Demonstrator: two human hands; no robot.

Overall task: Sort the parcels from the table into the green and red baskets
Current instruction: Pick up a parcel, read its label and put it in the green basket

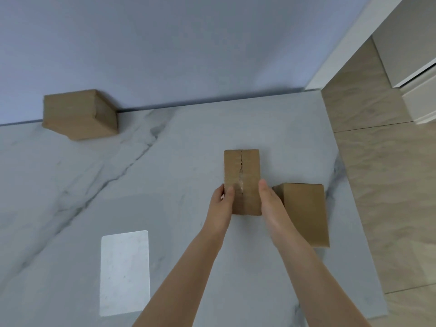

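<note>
A narrow brown cardboard parcel (pixel 241 171) with a taped, split seam along its top is held between both hands over the white marble table (pixel 165 185). My left hand (pixel 220 204) grips its left side, thumb on top. My right hand (pixel 271 204) presses its right side. A second brown parcel (pixel 304 213) lies just right of my right hand, near the table's right edge. A third parcel (pixel 80 114) sits at the back left against the wall. No basket is in view.
The table's right edge (pixel 349 185) drops to a beige wooden floor (pixel 389 185). A pale blue wall (pixel 165 43) backs the table. A bright patch of reflected light (pixel 125 272) lies on the near left of the tabletop.
</note>
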